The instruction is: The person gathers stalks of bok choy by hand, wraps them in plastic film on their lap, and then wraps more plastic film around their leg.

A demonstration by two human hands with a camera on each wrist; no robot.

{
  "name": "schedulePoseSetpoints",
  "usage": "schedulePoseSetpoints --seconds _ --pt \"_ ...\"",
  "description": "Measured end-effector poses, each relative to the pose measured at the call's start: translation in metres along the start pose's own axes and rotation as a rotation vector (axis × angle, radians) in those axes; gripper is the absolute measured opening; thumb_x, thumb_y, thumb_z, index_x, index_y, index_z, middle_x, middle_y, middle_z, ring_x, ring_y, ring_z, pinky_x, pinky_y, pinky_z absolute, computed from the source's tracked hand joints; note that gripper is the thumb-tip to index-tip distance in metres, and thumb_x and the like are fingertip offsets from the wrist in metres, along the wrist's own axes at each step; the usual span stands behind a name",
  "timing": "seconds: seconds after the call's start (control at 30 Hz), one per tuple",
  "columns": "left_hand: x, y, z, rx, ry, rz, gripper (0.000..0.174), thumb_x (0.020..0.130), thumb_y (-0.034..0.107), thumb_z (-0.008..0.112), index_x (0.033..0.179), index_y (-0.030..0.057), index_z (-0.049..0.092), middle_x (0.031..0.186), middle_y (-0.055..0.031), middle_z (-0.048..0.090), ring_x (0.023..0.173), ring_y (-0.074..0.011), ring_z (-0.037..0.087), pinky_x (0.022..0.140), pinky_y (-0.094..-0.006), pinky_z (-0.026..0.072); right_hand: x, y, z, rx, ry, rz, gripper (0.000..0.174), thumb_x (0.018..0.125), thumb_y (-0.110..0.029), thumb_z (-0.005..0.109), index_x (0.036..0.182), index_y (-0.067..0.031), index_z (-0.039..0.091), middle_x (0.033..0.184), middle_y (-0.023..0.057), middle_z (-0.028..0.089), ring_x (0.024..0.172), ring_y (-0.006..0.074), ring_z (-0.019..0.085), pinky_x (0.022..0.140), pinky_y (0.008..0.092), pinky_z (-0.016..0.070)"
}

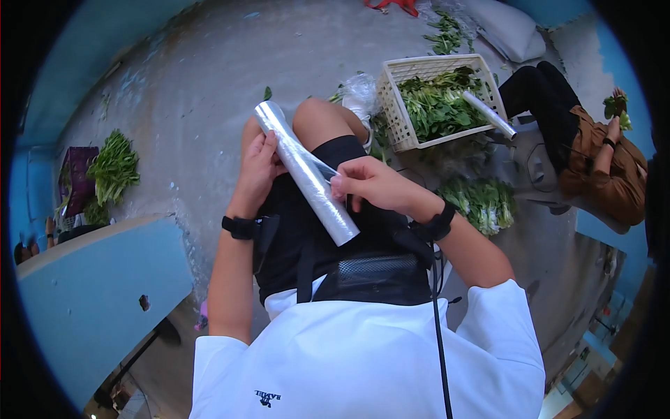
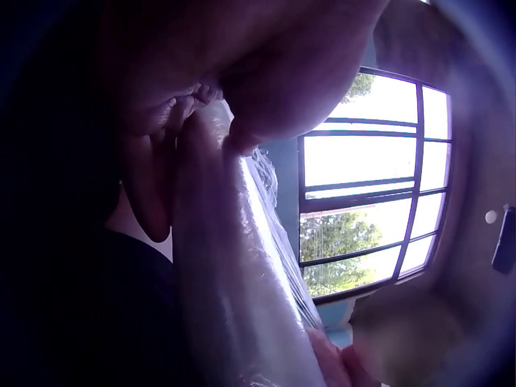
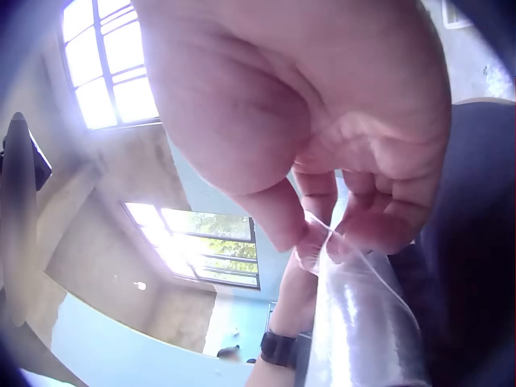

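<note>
A shiny roll of clear plastic film (image 1: 305,171) lies slantwise across the person's lap. Near its far end the left hand (image 1: 259,166) grips it, thumb on top and fingers beneath; the left wrist view shows those fingers (image 2: 153,189) curled round the roll. The right hand (image 1: 373,183) pinches the loose edge of the film beside the roll's middle, lifting a narrow flap off it. In the right wrist view, thumb and fingertips (image 3: 282,218) meet on the thin film edge, with the roll (image 3: 363,322) just below.
Right of the knees stands a white plastic crate (image 1: 391,105) of leafy greens, a second film roll (image 1: 490,115) across its rim. Bagged greens (image 1: 481,202) lie nearer. Another person (image 1: 586,153) sits at the right holding greens. A purple crate (image 1: 82,171) and a low blue wall (image 1: 105,279) are left.
</note>
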State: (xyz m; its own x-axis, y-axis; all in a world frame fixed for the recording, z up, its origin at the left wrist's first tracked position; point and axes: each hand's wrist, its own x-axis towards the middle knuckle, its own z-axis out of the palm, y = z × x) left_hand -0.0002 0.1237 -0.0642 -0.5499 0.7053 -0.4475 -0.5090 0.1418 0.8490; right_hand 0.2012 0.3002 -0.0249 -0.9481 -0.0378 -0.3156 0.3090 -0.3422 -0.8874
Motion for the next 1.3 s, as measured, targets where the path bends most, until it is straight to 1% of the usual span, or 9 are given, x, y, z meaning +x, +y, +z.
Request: schedulePoseSetpoints --seconds 0.23,0.37,0.43,0.67,0.73,0.93,1.13,1.23,1.3 --pt "-0.003 0.0 0.003 -0.067 0.011 0.012 0.04 0.114 0.039 0.042 0.132 0.0056 0.055 0.114 -0.0065 0.067 0.105 -0.016 0.068 0.094 -0.0386 0.0584 -0.008 -0.014 -0.002 0.127 -0.036 0.356 0.028 0.106 -0.03 0.063 0.094 -0.0057 0.068 0.078 -0.0026 0.064 0.066 0.0041 0.056 0.049 0.0187 0.0353" --pt "-0.003 0.004 0.004 0.005 0.017 0.046 0.04 0.115 0.038 0.042 0.133 0.0049 0.054 0.111 -0.0065 0.067 0.101 -0.0162 0.07 0.091 -0.0383 0.0591 -0.015 -0.014 -0.006 -0.114 -0.052 0.308 0.026 0.106 -0.028 0.064 0.095 -0.0049 0.069 0.08 -0.0029 0.065 0.071 0.0041 0.057 0.055 0.0206 0.0403" --pt "-0.002 0.004 0.004 0.006 0.017 0.038 0.039 0.115 0.038 0.042 0.132 0.0047 0.054 0.111 -0.0068 0.067 0.101 -0.0164 0.07 0.091 -0.0383 0.0593 -0.013 -0.002 -0.009 -0.107 -0.015 -0.004 0.024 0.106 -0.026 0.065 0.097 -0.0042 0.069 0.083 -0.0016 0.068 0.075 0.0048 0.06 0.059 0.0224 0.0458" --pt "-0.001 0.003 0.004 -0.02 0.015 0.044 0.039 0.115 0.036 0.043 0.133 0.0038 0.053 0.11 -0.0074 0.067 0.1 -0.0165 0.07 0.092 -0.0388 0.0599 -0.02 -0.005 0.0 0.038 0.167 0.054 0.022 0.105 -0.024 0.065 0.1 -0.0035 0.068 0.079 -0.0003 0.069 0.069 0.0054 0.062 0.061 0.0233 0.0505" --pt "-0.002 0.001 0.005 -0.007 0.022 0.045 0.039 0.115 0.036 0.043 0.134 0.0037 0.053 0.11 -0.0071 0.067 0.1 -0.0161 0.07 0.091 -0.0381 0.06 -0.024 -0.012 0.003 -0.091 0.218 0.125 0.022 0.104 -0.024 0.065 0.099 -0.003 0.069 0.076 -0.0004 0.067 0.066 0.0052 0.061 0.058 0.0229 0.0496" --pt "0.0 -0.001 0.009 0.11 0.062 0.075 0.039 0.114 0.036 0.045 0.137 0.0051 0.051 0.111 -0.0062 0.067 0.101 -0.0153 0.07 0.088 -0.0366 0.0612 -0.027 -0.04 0.001 -0.196 0.065 0.375 0.024 0.102 -0.024 0.068 0.093 -0.003 0.072 0.075 -0.0005 0.067 0.065 0.0048 0.06 0.056 0.0226 0.0472" --pt "-0.001 0.011 0.031 0.147 0.188 0.188 0.043 0.111 0.039 0.052 0.14 0.0071 0.046 0.115 -0.0081 0.065 0.101 -0.0176 0.07 0.081 -0.037 0.0633 -0.016 -0.01 -0.01 -0.197 0.189 -0.044 0.023 0.102 -0.022 0.067 0.094 -0.0015 0.071 0.081 0.0032 0.07 0.063 0.0066 0.062 0.053 0.0225 0.0491" --pt "0.008 0.009 0.026 0.035 0.1 0.087 0.045 0.11 0.04 0.054 0.137 0.0047 0.047 0.116 -0.0101 0.065 0.1 -0.0188 0.07 0.08 -0.0358 0.0631 -0.024 -0.017 -0.009 -0.069 0.272 0.144 0.021 0.103 -0.021 0.064 0.1 -0.0006 0.069 0.085 0.0063 0.072 0.063 0.0092 0.067 0.051 0.0222 0.051" --pt "0.014 0.013 0.028 -0.06 0.034 0.001 0.046 0.11 0.041 0.055 0.135 0.0031 0.049 0.116 -0.0112 0.066 0.1 -0.0192 0.071 0.079 -0.0349 0.0627 -0.027 -0.009 -0.011 -0.06 0.296 0.109 0.02 0.104 -0.019 0.062 0.102 -0.0006 0.067 0.084 0.0082 0.073 0.061 0.0126 0.07 0.048 0.0217 0.0498"
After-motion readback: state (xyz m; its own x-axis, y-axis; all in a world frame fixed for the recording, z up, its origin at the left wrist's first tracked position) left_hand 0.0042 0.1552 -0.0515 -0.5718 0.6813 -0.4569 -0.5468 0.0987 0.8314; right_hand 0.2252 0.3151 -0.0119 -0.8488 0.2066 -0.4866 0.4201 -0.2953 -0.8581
